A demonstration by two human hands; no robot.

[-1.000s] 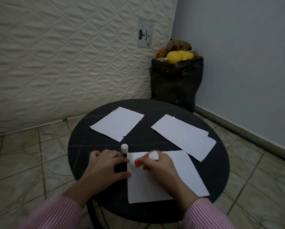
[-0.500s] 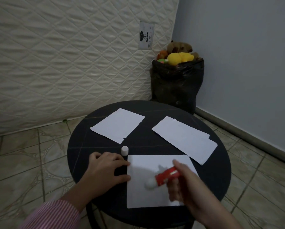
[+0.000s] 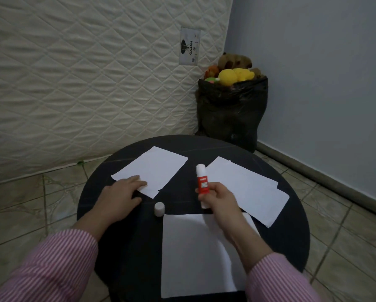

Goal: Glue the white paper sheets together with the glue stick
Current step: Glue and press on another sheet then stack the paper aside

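Head view, right hand [image 3: 217, 198] grip holds glue stick [image 3: 202, 182] upright, hiding its base, left hand [image 3: 121, 192] flat on far-left sheet [image 3: 154, 168]

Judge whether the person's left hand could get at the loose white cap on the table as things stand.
Probably yes. The cap stands alone on the bare black table, just right of the left hand, which only rests flat on the far-left sheet. Nothing lies between them.

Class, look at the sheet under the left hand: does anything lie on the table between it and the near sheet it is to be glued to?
Only the white cap, standing by the near sheet corner. The left hand rests on the far-left sheet; the right hand holds the glue stick raised.
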